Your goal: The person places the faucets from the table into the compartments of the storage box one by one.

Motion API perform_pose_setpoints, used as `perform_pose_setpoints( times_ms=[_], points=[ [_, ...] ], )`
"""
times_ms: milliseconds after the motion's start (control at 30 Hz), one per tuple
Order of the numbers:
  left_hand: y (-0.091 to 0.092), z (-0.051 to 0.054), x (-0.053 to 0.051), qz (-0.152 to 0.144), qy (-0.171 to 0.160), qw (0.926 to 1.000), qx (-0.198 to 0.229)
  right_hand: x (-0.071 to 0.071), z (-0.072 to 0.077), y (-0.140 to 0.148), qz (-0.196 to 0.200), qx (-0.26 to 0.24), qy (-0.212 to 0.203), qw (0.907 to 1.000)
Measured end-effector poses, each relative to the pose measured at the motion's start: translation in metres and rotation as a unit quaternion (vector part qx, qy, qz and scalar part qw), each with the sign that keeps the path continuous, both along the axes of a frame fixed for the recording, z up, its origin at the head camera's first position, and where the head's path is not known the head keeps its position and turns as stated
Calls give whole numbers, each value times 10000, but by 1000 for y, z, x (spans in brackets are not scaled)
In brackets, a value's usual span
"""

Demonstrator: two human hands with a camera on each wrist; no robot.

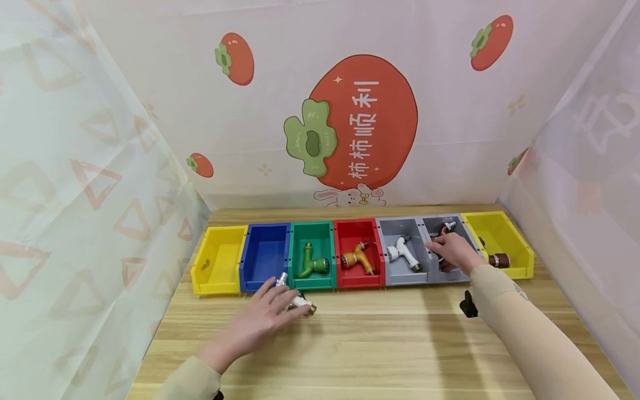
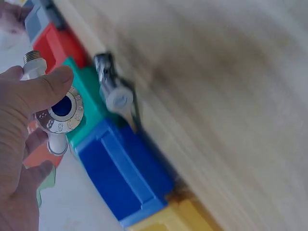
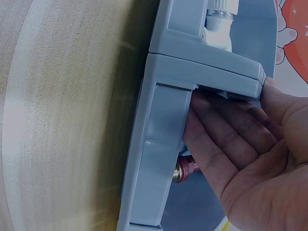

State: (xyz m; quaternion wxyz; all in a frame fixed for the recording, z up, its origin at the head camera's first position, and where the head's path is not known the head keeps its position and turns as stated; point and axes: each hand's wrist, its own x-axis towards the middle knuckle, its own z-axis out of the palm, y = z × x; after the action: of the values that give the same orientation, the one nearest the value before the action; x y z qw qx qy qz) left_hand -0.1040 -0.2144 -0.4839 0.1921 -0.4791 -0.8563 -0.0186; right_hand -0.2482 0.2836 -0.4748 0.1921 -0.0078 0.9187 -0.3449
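My left hand point(image 1: 260, 316) holds a white tap point(image 2: 57, 143) with a round silver dial and a threaded end, the thumb across its front. In the left wrist view a chrome tap point(image 2: 115, 94) is beside the bins, near the blue bin point(image 2: 120, 171). My right hand point(image 1: 455, 253) reaches into the right grey bin point(image 3: 166, 130). Its fingers are inside against the dividing wall and its thumb is on the wall's edge, gripping it. A red-brown tap point(image 3: 186, 168) in that bin is partly hidden by the hand.
In the row, a green tap point(image 1: 312, 264) lies in the green bin, a yellow-brown tap point(image 1: 357, 258) in the red bin, a white tap point(image 1: 404, 254) in the left grey bin. A dark brown tap point(image 1: 500, 260) lies in the right yellow bin point(image 1: 517, 244). Another yellow bin point(image 1: 220, 261) ends the row at left.
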Motion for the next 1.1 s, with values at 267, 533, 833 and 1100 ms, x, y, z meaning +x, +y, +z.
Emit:
perform_pose_setpoints(
  times_ms=[267,533,833,1100],
  points=[
    [-10,10,-27,593,-129,9980,-181,1,0,-1,20,-75,-74,9999],
    [-18,10,-49,1181,20,9930,-76,1,0,-1,88,5,37,10000],
    [-18,11,-66,2162,-588,9743,-214,2,1,-2,2,-74,8,10000],
    [-22,8,-82,2180,-732,9730,-187,3,1,0,-15,-66,75,9999]
  ],
)
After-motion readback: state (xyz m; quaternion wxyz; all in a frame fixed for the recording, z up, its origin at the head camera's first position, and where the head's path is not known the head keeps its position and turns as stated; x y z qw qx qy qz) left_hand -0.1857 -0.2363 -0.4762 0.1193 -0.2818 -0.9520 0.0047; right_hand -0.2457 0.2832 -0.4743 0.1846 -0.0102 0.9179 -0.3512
